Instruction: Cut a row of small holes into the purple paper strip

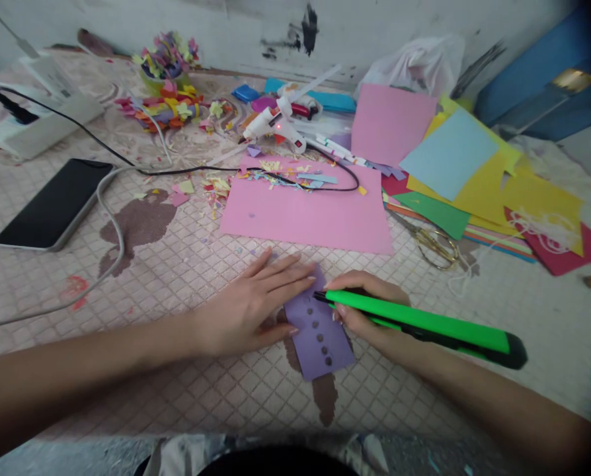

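A purple paper strip (328,347) lies on the quilted cloth near the front, with a row of several dark round marks down its middle. My left hand (256,301) rests flat on the strip's left edge and upper part, fingers spread. In my right hand (369,304) is a long bright green tool (424,322) with a black end, its dark tip over the strip's upper part, just above the row of marks. Whether the tip touches the paper I cannot tell. Behind both hands lies a pink sheet (310,218) with paper scraps on it.
A phone (52,205) and power strip (42,125) sit at the left, with cables crossing the cloth. A glue gun (275,125) stands at the back. Gold-handled scissors (437,248) and stacked coloured paper (484,192) are at the right. Paper flowers (169,109) lie back left.
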A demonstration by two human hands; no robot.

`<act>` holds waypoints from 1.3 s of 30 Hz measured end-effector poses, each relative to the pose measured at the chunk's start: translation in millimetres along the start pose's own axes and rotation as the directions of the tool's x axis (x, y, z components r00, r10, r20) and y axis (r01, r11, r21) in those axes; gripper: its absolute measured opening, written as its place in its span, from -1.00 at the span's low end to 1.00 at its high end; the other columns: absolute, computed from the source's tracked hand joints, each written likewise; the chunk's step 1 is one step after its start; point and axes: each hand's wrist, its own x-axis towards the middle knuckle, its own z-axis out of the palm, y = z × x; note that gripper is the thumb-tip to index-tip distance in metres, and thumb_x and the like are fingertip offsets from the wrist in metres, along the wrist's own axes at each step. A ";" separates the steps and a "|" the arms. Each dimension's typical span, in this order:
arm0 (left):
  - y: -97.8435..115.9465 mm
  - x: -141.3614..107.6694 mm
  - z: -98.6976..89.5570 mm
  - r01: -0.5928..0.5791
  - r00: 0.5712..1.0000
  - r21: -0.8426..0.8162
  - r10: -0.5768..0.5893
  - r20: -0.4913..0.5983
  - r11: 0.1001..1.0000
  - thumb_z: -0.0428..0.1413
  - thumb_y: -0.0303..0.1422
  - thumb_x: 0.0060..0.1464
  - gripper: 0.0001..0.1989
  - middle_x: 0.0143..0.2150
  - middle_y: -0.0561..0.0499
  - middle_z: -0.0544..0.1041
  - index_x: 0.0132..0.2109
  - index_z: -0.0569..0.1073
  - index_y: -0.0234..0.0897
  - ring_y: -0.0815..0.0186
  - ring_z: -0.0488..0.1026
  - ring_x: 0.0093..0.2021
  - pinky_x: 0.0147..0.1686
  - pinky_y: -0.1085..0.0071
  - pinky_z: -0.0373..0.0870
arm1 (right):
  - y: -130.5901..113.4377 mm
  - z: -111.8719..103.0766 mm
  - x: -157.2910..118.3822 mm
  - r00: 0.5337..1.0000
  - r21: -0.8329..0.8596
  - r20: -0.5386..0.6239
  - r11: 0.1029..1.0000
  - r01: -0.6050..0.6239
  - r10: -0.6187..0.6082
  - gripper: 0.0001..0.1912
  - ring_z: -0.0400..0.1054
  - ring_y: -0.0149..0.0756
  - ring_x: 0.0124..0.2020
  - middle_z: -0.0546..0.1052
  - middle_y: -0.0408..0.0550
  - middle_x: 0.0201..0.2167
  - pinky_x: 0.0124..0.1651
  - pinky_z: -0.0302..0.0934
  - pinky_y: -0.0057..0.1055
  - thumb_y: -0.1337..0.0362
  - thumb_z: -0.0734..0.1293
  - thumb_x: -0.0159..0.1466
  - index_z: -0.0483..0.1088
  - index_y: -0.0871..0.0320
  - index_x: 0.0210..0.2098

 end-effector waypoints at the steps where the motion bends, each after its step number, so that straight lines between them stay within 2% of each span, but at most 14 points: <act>1: -0.7 0.3 -0.4 -0.008 1.000 -0.011 0.008 0.020 1.000 0.12 -0.26 0.21 -0.34 0.37 -0.18 0.16 0.35 0.07 -0.27 0.08 -0.01 0.41 0.37 -0.07 -0.18 | 0.5 0.4 -0.4 1.000 -0.002 -0.007 1.000 -0.001 0.001 -0.77 0.46 -0.42 -0.45 0.57 -0.15 -0.37 -0.46 0.30 -0.53 0.45 0.32 0.18 0.47 0.07 -0.20; 4: -2.4 1.1 -0.5 -0.001 1.000 -0.018 0.001 0.026 1.000 0.17 -0.23 0.16 -0.33 0.35 -0.16 0.22 0.33 0.13 -0.27 0.06 0.04 0.40 0.36 -0.08 -0.16 | 1.1 0.9 -0.9 1.000 -0.015 0.018 1.000 -0.014 0.015 -0.78 0.46 -0.41 -0.45 0.57 -0.16 -0.38 -0.44 0.31 -0.51 0.43 0.33 0.19 0.48 0.06 -0.19; 11: 1.1 1.6 2.0 0.022 0.996 0.030 -0.019 -0.088 0.999 0.21 -0.13 0.12 -0.40 0.22 -0.15 0.40 0.21 0.28 -0.30 0.06 0.28 0.26 0.29 -0.02 0.10 | -4.6 1.6 2.1 0.999 -0.036 0.036 0.999 -0.010 0.011 -0.78 0.45 -0.43 -0.47 0.56 -0.16 -0.39 -0.42 0.31 -0.50 0.43 0.32 0.20 0.47 0.07 -0.19; 25: 3.0 1.7 4.5 0.030 0.993 0.042 -0.025 -0.112 0.999 0.24 -0.12 0.09 -0.39 0.22 -0.12 0.41 0.19 0.30 -0.30 0.08 0.28 0.25 0.29 0.01 0.09 | -10.6 4.3 3.5 0.998 -0.101 0.026 0.994 0.052 -0.050 -0.78 0.44 -0.43 -0.46 0.55 -0.17 -0.41 -0.41 0.30 -0.49 0.46 0.30 0.17 0.47 0.11 -0.22; 32: 2.3 1.8 4.9 0.017 0.991 0.043 -0.011 -0.135 0.999 0.23 -0.11 0.10 -0.39 0.21 -0.13 0.41 0.19 0.29 -0.31 0.07 0.28 0.25 0.28 0.01 0.10 | -8.3 2.5 1.0 0.996 -0.139 0.076 0.988 0.063 -0.052 -0.73 0.44 -0.42 -0.33 0.56 -0.16 -0.30 -0.27 0.30 -0.47 0.48 0.31 0.17 0.45 0.09 -0.16; 39: 3.0 1.5 5.4 0.022 0.990 0.046 -0.015 -0.138 0.999 0.25 -0.12 0.09 -0.39 0.21 -0.13 0.42 0.18 0.30 -0.32 0.07 0.29 0.24 0.27 0.00 0.12 | -5.7 4.6 4.7 0.997 -0.063 0.054 0.997 0.050 -0.046 -0.79 0.45 -0.41 -0.34 0.56 -0.17 -0.33 -0.30 0.31 -0.48 0.45 0.30 0.20 0.47 0.09 -0.21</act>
